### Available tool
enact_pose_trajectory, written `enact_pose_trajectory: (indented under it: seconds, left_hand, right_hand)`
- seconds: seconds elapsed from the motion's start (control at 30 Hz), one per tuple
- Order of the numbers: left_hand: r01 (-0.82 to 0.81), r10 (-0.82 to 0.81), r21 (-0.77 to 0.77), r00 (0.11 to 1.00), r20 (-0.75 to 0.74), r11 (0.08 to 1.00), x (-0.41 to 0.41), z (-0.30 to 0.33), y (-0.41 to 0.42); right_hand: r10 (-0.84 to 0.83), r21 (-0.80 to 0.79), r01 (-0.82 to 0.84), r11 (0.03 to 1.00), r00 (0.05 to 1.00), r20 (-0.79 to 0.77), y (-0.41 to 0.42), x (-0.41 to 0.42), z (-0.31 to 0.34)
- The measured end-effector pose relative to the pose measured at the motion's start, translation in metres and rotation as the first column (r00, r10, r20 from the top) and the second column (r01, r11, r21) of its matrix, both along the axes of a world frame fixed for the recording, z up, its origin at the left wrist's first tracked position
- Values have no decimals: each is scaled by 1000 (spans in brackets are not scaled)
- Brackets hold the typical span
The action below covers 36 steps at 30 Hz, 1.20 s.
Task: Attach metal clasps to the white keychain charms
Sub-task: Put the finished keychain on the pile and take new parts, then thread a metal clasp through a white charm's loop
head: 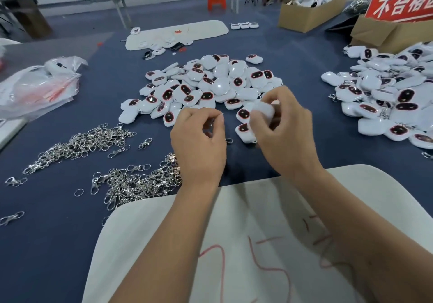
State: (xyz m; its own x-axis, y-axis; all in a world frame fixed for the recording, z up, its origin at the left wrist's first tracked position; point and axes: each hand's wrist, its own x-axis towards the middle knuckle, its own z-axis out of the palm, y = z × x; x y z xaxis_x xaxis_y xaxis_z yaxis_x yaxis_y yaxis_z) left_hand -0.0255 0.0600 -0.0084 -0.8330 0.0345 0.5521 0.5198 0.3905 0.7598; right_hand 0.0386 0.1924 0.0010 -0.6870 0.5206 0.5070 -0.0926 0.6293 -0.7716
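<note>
Mid-task, one charm in hand; right hand [281, 127] has its fingers curled round a white charm [262, 110], lifted above the near edge of the centre pile; left hand [199, 143] hangs just beside it with fingertips pinched together, probably on a metal clasp, but blur hides what is between them, so cannot tell for sure; the two hands are near but not touching, so the clasp looks not yet hooked onto this charm.

Done so far, as a judgement: the heap at right [386, 99] shows metal bits poking out at its edges, so likely finished pieces; it is already a large heap.

Left to do: centre pile of charms [203, 87] on the blue table [70, 232], mostly without visible clasps, still big; loose clasps [82, 145] in two scatters at left and near the left wrist, plenty left.

Roughly midway or less; a cardboard box [311, 12] farther back holds more white pieces, status unclear.
</note>
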Motion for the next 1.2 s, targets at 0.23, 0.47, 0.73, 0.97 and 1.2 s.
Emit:
enact_pose_trajectory:
  seconds: [0.23, 0.47, 0.73, 0.97, 1.2]
  left_hand:
    - [126, -159, 233, 979, 127, 964, 0, 0, 2]
    - [218, -457, 569, 831, 319, 793, 3, 2, 5]
    - [301, -512, 558, 816, 269, 773, 2, -1, 6]
    - [250, -452, 519, 838, 306, 817, -1, -4, 8]
    - [255, -450, 509, 839, 307, 822, -1, -3, 8]
  right_hand:
    - [115, -214, -73, 974, 975, 192, 10, -5, -16]
    - [341, -566, -323, 759, 937, -77, 15, 4, -11]
    - [459, -370, -396, 840, 883, 99, 7, 4, -10]
    - [388, -466, -337, 818, 921, 15, 7, 3, -10]
    - [378, -478, -353, 805, 925, -46, 12, 2, -13]
